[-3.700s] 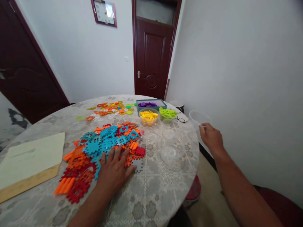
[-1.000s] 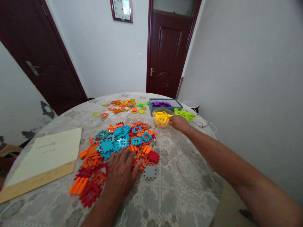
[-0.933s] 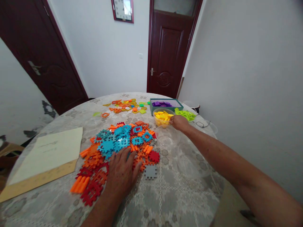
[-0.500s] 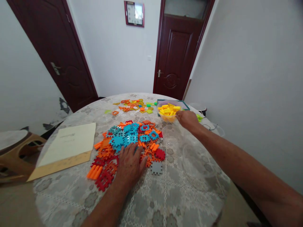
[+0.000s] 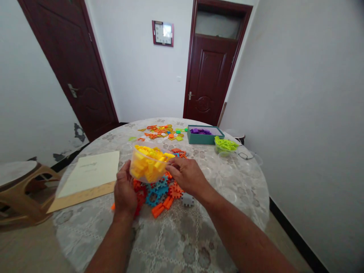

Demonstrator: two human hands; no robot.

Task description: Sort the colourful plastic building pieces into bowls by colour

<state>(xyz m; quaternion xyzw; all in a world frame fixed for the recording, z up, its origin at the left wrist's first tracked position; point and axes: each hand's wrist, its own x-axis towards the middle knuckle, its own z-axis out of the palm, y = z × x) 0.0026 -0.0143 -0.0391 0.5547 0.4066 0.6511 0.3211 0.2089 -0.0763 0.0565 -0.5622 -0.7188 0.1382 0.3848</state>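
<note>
A clear plastic tub [image 5: 131, 167] full of yellow connector pieces [image 5: 150, 163] is held up above the pile of toy pieces, somewhat tilted. My right hand [image 5: 187, 175] pinches its rim on the right side. Against the tub's left wall rests my left hand [image 5: 125, 191], fingers curled round it and partly hidden. Below the tub, interlocking plastic pieces lie heaped: blue ones [image 5: 153, 195], orange tubes [image 5: 162, 206] and red ones, much of the heap covered by the tub and hands. A grey square piece [image 5: 187, 200] lies at the heap's right edge.
Farther back, orange and yellow pieces [image 5: 156, 132] are scattered. At the back right are a green box [image 5: 201, 140] of purple pieces and a tub of lime-green pieces [image 5: 226, 144]. Cream paper and a tan strip [image 5: 82, 195] lie left, beside a stool [image 5: 25, 197].
My right hand has brought the tub of yellow pieces leftward and nearer, over the heap. My left hand has risen from the heap to the tub's side. The green box's purple contents now show.
</note>
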